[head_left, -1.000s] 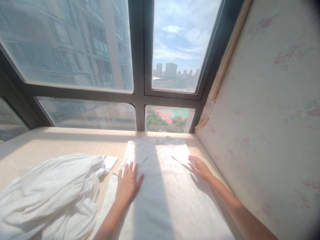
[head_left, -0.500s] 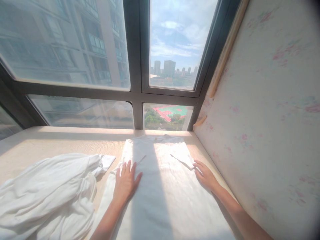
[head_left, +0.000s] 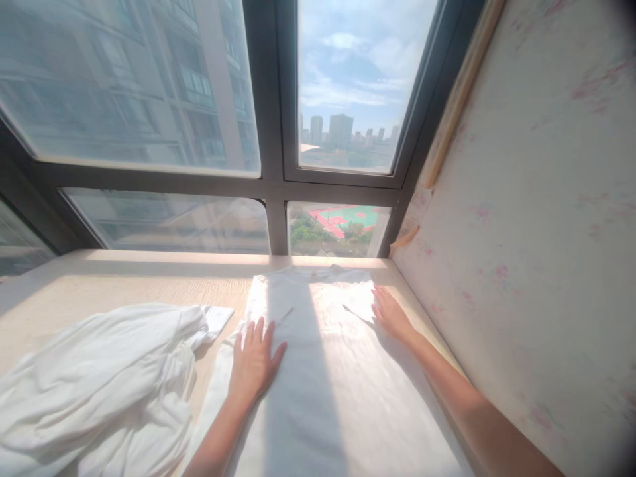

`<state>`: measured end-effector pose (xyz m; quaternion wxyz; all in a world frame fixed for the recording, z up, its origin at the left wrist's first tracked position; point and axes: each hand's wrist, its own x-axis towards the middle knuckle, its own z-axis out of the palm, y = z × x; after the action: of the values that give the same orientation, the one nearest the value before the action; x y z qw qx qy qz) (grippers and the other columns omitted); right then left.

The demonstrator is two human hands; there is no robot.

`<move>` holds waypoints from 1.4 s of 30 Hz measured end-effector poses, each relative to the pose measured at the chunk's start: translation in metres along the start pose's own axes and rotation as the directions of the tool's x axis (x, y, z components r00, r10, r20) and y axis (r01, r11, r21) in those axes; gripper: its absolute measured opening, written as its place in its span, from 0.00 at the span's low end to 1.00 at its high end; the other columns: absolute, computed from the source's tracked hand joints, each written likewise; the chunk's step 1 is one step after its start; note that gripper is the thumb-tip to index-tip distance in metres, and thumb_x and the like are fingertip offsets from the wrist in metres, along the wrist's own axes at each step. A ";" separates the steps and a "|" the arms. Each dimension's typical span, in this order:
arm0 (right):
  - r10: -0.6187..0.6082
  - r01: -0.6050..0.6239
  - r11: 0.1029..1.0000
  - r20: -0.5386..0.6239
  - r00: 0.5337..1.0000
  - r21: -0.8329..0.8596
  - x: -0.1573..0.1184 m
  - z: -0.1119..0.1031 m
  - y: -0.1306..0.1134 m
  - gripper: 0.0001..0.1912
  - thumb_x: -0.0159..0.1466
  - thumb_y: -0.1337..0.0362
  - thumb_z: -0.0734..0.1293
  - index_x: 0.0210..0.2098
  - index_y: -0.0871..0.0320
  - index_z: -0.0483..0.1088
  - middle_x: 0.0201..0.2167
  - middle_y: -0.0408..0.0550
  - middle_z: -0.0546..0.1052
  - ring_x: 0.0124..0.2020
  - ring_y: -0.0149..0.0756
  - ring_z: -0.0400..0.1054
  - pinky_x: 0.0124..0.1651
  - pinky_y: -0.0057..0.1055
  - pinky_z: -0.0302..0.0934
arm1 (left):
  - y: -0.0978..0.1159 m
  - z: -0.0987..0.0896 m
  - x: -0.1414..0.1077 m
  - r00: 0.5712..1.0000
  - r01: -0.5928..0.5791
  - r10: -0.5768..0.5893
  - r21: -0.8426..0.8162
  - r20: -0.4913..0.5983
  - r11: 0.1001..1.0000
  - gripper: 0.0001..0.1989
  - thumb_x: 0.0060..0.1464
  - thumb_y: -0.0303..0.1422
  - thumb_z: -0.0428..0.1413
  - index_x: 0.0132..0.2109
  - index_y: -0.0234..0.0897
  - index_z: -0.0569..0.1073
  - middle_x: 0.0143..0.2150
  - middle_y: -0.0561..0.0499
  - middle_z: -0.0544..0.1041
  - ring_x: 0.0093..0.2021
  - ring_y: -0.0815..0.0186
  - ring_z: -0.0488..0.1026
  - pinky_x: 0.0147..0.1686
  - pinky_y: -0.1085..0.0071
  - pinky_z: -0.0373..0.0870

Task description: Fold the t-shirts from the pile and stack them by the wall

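A white T-shirt [head_left: 318, 391] lies spread out with its collar toward the window, a band of shadow running down its middle. My left hand [head_left: 257, 358] rests flat on its left side by the sleeve, fingers spread. At the shirt's upper right edge, near the shoulder and sleeve, is my right hand [head_left: 390, 313]. Its fingers are stretched out against the fabric, and it covers part of the sleeve. Short dark slits show at the sleeve folds on both sides of the chest.
A crumpled white garment [head_left: 109, 377] lies in a heap to the left on the pale wooden surface [head_left: 163, 281]. Dark window frames [head_left: 275, 185] rise along the back. A floral-papered wall [head_left: 541, 218] borders the right side, close to my right arm.
My right hand has moved up along the shirt's right edge, from the sleeve's outer corner toward the shoulder. My left hand stays in place on the shirt. The view has shifted slightly.
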<state>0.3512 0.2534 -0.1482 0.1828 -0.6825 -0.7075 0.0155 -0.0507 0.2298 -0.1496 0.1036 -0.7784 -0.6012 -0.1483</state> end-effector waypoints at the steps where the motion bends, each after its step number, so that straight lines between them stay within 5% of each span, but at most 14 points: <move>1: -0.009 0.009 1.000 0.033 0.999 -0.015 0.002 0.004 -0.006 0.30 0.70 0.58 0.55 0.68 0.64 0.59 0.73 0.55 0.54 0.74 0.44 0.44 0.73 0.44 0.41 | 0.000 0.000 0.000 1.000 -0.001 0.001 -0.003 0.000 1.000 0.27 0.65 0.42 0.50 0.65 0.34 0.68 0.69 0.34 0.63 0.69 0.42 0.59 0.65 0.42 0.54; 7: 0.031 -0.013 0.995 0.195 0.980 -0.095 -0.002 0.017 -0.017 0.33 0.72 0.49 0.52 0.70 0.60 0.57 0.73 0.54 0.52 0.74 0.50 0.43 0.72 0.51 0.38 | 0.001 0.000 0.001 1.000 0.007 -0.007 -0.014 0.016 1.000 0.27 0.64 0.42 0.51 0.65 0.34 0.68 0.69 0.34 0.63 0.69 0.42 0.60 0.65 0.41 0.54; 15: 0.055 -0.027 0.988 0.191 0.980 -0.149 0.009 0.006 -0.030 0.29 0.71 0.52 0.55 0.66 0.61 0.64 0.71 0.59 0.57 0.73 0.56 0.45 0.70 0.58 0.40 | 0.002 -0.001 0.002 0.999 0.029 -0.028 -0.018 0.039 0.999 0.26 0.63 0.42 0.53 0.63 0.33 0.70 0.68 0.33 0.65 0.68 0.39 0.60 0.63 0.36 0.53; 18: -0.014 0.034 0.991 0.152 0.988 -0.129 0.039 0.013 -0.047 0.27 0.72 0.56 0.53 0.65 0.62 0.63 0.70 0.58 0.58 0.73 0.50 0.47 0.72 0.48 0.42 | 0.009 -0.006 0.031 1.000 -0.006 0.007 -0.082 0.013 0.997 0.22 0.62 0.40 0.53 0.57 0.30 0.74 0.62 0.29 0.70 0.65 0.38 0.64 0.63 0.35 0.54; 21: -0.085 0.100 0.990 0.140 0.986 -0.102 0.078 0.028 -0.066 0.26 0.73 0.61 0.51 0.66 0.62 0.61 0.70 0.54 0.60 0.72 0.42 0.49 0.72 0.39 0.45 | 0.020 -0.005 0.082 0.995 -0.102 0.099 -0.179 -0.025 0.979 0.18 0.64 0.34 0.51 0.57 0.32 0.73 0.61 0.34 0.71 0.62 0.48 0.67 0.62 0.46 0.61; 25: -0.080 0.093 0.991 0.128 0.989 -0.100 0.121 0.049 -0.079 0.26 0.71 0.69 0.50 0.65 0.65 0.62 0.66 0.59 0.65 0.67 0.44 0.59 0.67 0.41 0.54 | 0.031 0.010 0.143 0.989 -0.149 0.143 -0.250 -0.043 0.957 0.20 0.64 0.40 0.56 0.59 0.37 0.70 0.60 0.43 0.71 0.56 0.56 0.72 0.55 0.51 0.71; 28: -0.052 0.067 0.990 0.123 0.991 -0.122 0.135 0.060 -0.077 0.27 0.70 0.69 0.53 0.67 0.66 0.60 0.68 0.62 0.62 0.66 0.50 0.58 0.67 0.45 0.53 | 0.032 0.024 0.163 0.988 -0.155 0.148 -0.287 -0.044 0.945 0.21 0.63 0.41 0.57 0.59 0.36 0.70 0.58 0.43 0.72 0.53 0.57 0.73 0.51 0.54 0.74; 34: -0.013 0.038 0.987 0.159 0.987 -0.153 0.146 0.059 -0.071 0.28 0.69 0.67 0.55 0.68 0.57 0.59 0.72 0.51 0.55 0.69 0.50 0.53 0.69 0.49 0.48 | 0.031 0.026 0.166 0.987 -0.157 0.164 -0.335 -0.008 0.929 0.20 0.63 0.40 0.57 0.59 0.36 0.69 0.58 0.43 0.72 0.52 0.58 0.73 0.51 0.54 0.74; 39: -0.100 0.119 0.988 0.186 0.977 -0.096 0.152 0.054 -0.102 0.33 0.66 0.67 0.58 0.71 0.60 0.54 0.72 0.57 0.54 0.68 0.51 0.55 0.66 0.46 0.52 | 0.045 0.002 0.148 0.975 -0.190 0.215 -0.315 0.047 0.930 0.22 0.63 0.41 0.57 0.60 0.37 0.69 0.60 0.43 0.70 0.56 0.56 0.72 0.54 0.51 0.72; 42: -0.183 0.193 0.981 0.198 0.963 -0.028 0.146 0.055 -0.126 0.28 0.66 0.67 0.58 0.66 0.56 0.63 0.68 0.53 0.64 0.66 0.46 0.59 0.65 0.43 0.54 | 0.058 -0.022 0.116 0.960 -0.212 0.253 -0.282 0.121 0.936 0.20 0.63 0.40 0.57 0.59 0.38 0.70 0.63 0.42 0.69 0.60 0.53 0.69 0.59 0.47 0.67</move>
<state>0.2144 0.3995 -0.1303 0.0973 -0.6115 -0.7837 0.0482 0.0298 0.3121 -0.0869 -0.0322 -0.8601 -0.4855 -0.1535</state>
